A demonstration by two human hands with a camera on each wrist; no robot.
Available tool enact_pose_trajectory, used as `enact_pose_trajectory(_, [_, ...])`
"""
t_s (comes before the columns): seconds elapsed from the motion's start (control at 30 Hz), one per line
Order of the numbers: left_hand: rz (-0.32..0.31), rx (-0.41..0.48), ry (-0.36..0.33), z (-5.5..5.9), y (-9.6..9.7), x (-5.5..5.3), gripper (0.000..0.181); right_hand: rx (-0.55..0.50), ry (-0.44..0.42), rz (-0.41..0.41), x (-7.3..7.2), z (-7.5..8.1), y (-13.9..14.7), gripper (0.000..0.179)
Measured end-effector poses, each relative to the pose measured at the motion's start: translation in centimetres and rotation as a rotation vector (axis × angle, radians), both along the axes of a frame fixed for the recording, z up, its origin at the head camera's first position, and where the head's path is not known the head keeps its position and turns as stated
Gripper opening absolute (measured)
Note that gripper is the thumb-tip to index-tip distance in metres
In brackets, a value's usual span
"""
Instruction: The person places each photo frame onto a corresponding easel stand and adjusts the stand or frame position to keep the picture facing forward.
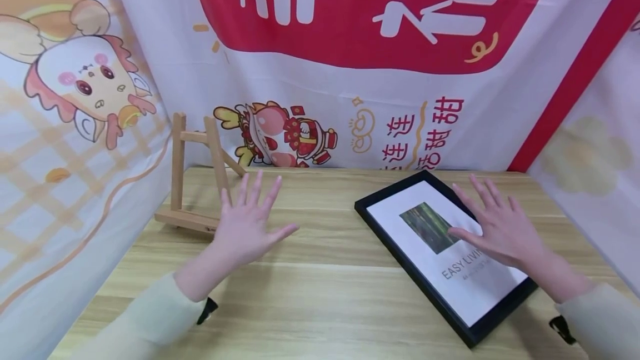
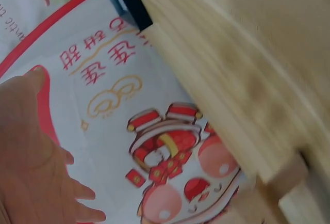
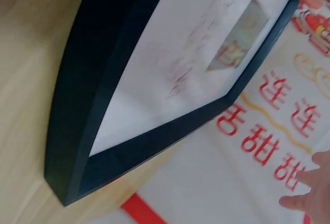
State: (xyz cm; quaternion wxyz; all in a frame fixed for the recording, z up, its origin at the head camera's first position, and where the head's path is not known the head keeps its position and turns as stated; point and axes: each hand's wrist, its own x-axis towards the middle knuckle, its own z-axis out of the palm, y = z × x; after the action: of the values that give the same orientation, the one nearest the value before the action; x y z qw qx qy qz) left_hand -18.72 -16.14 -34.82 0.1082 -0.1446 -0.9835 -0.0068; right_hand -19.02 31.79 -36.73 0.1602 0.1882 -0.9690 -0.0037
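My left hand (image 1: 245, 228) is held above the table with its fingers spread, gripping nothing. Just behind and left of it stands a small wooden easel (image 1: 216, 154), whose lower right part the hand partly covers in the head view. My right hand (image 1: 505, 232) hovers over a black picture frame (image 1: 417, 279), fingers spread too. The frame lies flat and slanted on the right side of the table. Inside it is a white sheet with a green picture and the words "EASY LIVING", partly hidden by the hand. The right wrist view shows the frame (image 3: 77, 110) up close.
The wood-grain table (image 1: 310, 304) runs back to a white printed cloth (image 1: 340, 76) with red characters and cartoon figures. More printed cloth (image 1: 130, 204) hangs along the left side, and another cloth (image 1: 595, 143) along the right.
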Motion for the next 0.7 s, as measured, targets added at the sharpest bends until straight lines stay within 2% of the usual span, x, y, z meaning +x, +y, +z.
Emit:
enact_pose_trajectory(0.17, [-0.035, 0.064, -0.048, -1.8, 2.7, -0.6, 0.103, -0.053, -0.082, 0.003, -1.5, -0.2, 1.7, 0.099])
enact_pose_trajectory(0.33, [-0.056, 0.19, -0.117, -3.3, 5.6, -0.4, 0.108, -0.125, -0.174, 0.014, -2.7, -0.3, 3.2, 0.101])
enact_pose_trajectory(0.47, [-0.064, 0.327, -0.207, -4.3, 8.2, 0.5, 0.114, -0.176, -0.235, 0.01, -3.4, -0.5, 3.9, 0.1])
enact_pose_trajectory(0.7, [-0.059, 0.642, -0.341, -5.9, 13.4, 2.3, 0.124, -0.245, -0.312, -0.011, -4.4, -1.2, 5.2, 0.094])
